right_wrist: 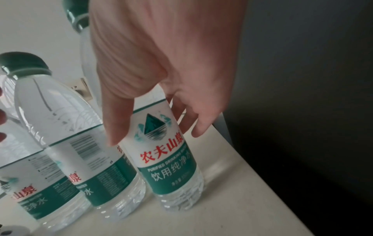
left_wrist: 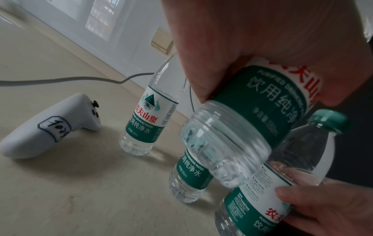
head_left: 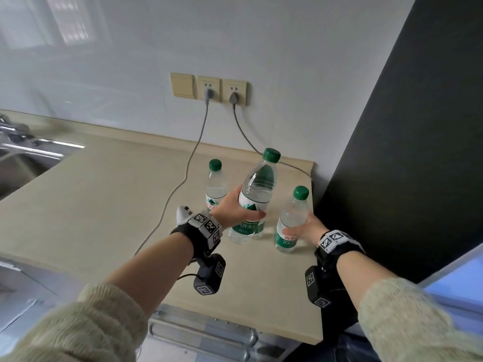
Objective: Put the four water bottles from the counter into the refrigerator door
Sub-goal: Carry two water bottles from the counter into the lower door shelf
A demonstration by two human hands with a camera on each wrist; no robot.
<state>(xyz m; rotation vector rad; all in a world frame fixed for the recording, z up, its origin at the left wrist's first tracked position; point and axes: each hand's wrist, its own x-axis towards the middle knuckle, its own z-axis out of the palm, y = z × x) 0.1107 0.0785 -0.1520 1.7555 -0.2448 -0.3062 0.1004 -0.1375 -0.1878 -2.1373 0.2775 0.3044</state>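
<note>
The left hand (head_left: pixel 230 205) grips a raised, tilted water bottle (head_left: pixel 257 190); the right hand (head_left: pixel 305 227) wraps round a standing bottle (head_left: pixel 291 223) on the counter (head_left: pixel 104 199).

Bottles: clear glossy plastic w/ ribbed bases, e.g. the lifted bottle (head_left: pixel 254 194); matt green plastic caps (head_left: pixel 271 155); smooth printed film labels (right_wrist: pixel 161 143). Counter (head_left: pixel 91 199): beige, matt, smooth, laminate-like. Sink (head_left: pixel 31 152): shiny metal. Controller (left_wrist: pixel 50 126): white matt plastic w/ paper sticker. Sleeves (head_left: pixel 86 327): fuzzy pale-green knit. Wrist straps (head_left: pixel 198 233): black fabric. Wall (head_left: pixel 261 35): glossy, reflective.
</note>
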